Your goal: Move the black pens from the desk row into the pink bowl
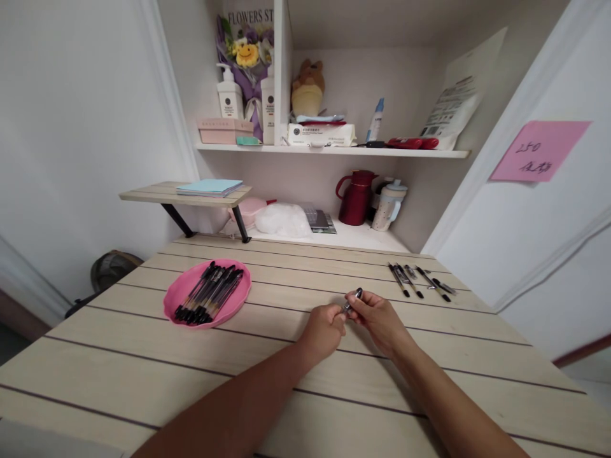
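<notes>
L hand point(325, 329) & R hand point(379, 320) are pinching a slim black plastic pen point(354, 298) over the pale slatted wooden table point(143, 375), btw a round pink plate point(174, 294) of pens & loose pen parts point(420, 280).

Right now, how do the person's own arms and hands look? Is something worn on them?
Nothing is worn on them that the picture shows. The left hand and the right hand have no gloves, and no ring can be seen. The left forearm and the right forearm are bare up to the picture's edge: no sleeve, watch or bracelet.
</notes>
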Demonstrator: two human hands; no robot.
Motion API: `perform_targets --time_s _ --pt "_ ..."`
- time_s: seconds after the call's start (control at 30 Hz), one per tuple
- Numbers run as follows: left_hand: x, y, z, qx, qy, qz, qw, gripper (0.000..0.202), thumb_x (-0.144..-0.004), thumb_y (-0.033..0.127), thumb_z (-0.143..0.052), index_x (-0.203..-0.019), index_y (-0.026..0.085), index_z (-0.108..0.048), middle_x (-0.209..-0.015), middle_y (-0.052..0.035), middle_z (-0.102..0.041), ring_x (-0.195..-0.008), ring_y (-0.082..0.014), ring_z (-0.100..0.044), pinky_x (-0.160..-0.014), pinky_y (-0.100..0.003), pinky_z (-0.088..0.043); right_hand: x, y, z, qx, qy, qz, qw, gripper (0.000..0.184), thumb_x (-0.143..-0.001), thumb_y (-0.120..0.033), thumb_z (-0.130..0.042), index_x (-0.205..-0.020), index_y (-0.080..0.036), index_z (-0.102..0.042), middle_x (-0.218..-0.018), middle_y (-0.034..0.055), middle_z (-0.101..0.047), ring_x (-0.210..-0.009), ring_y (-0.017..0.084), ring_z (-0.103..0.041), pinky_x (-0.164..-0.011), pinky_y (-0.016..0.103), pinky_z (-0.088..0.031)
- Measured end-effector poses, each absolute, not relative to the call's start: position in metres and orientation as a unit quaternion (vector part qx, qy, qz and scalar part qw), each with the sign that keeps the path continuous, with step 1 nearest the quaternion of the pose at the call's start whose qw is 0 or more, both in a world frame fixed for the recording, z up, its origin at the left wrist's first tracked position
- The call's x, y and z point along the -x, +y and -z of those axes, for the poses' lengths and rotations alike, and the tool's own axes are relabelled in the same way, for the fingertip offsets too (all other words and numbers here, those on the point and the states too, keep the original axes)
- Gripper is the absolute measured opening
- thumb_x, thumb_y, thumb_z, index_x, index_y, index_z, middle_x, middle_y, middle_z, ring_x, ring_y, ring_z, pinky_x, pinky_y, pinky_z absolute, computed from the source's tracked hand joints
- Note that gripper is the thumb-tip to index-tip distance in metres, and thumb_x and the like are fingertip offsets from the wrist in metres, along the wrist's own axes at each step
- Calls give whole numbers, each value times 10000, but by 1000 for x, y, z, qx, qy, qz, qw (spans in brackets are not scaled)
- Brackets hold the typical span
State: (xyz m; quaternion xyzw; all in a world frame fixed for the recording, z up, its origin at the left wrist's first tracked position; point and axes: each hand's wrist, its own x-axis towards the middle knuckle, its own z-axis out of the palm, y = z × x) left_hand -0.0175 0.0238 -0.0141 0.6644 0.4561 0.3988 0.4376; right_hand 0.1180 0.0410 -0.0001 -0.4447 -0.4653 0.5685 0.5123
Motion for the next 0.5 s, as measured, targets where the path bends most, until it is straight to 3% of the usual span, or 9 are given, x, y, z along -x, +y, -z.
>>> perform_targets --time_s 0.17,0.27,0.4,0.5 --pt "37 36 -5 -686 499 -407 338 212 -780 239 -413 -850 177 -603 -596 15 -538 -564 -119 -464 -548 -217 -329 -128 42 4 446 -460 -574 511 368 -631 -479 -675 -840 -185 -601 -716 21 -605 -488 83 -469 -431 214 -332" --pt "72 45 -34 -702 560 -381 222 227 -784 254 -425 -908 203 -608 -672 -4 -589 -622 -140 -501 -573 -230 -344 -132 44 14 490 -485 -551 470 339 -652 -484 -654 -767 -170 -598 -606 14 -580 -436 75 -420 -407 211 -289" --pt "145 48 -71 -655 678 -331 36 210 -750 185 -455 -849 194 -639 -865 -60 -639 -790 -173 -545 -672 -253 -367 -134 48 26 500 -498 -547 451 333 -662 -495 -638 -707 -170 -579 -493 -12 -519 -403 74 -365 -396 213 -245" --pt "197 44 -80 -572 789 -225 3 192 -748 234 -479 -813 189 -654 -859 -92 -660 -792 -205 -570 -651 -270 -368 -135 50 27 497 -498 -548 453 328 -647 -489 -652 -711 -175 -582 -530 -2 -539 -418 80 -374 -401 220 -248"
